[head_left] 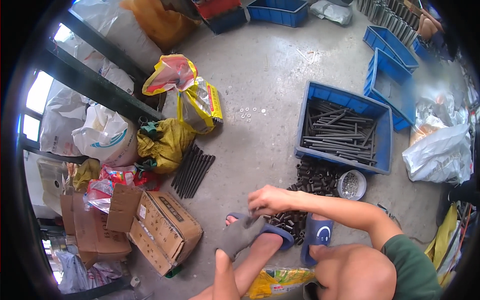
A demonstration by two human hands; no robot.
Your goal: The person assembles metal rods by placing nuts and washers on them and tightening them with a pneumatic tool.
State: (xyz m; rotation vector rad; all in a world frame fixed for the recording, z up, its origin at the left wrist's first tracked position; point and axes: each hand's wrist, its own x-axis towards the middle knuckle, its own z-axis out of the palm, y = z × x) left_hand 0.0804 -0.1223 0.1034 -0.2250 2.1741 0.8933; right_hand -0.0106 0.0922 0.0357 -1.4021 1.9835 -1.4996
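My left hand (239,236), in a grey glove, is closed above my left sandal (281,237). Whatever lies in its fingers is too small and dark to make out. Just above and to its right is my bare right hand (272,200), fingers curled closed and slightly blurred; what they pinch is hidden. Beneath and beside both hands, short black tubes (290,222) lie in a loose heap between my feet. A larger heap of such tubes (315,177) spreads farther out, touching a white round tub (352,185) of small shiny metal pieces.
A blue crate (345,95) of long dark rods stands beyond the heap. More dark rods (192,172) lie in a row at left, near a yellow bag (200,102) and cardboard boxes (165,225). Small white rings (248,115) dot the floor. Another person (432,30) sits at far right.
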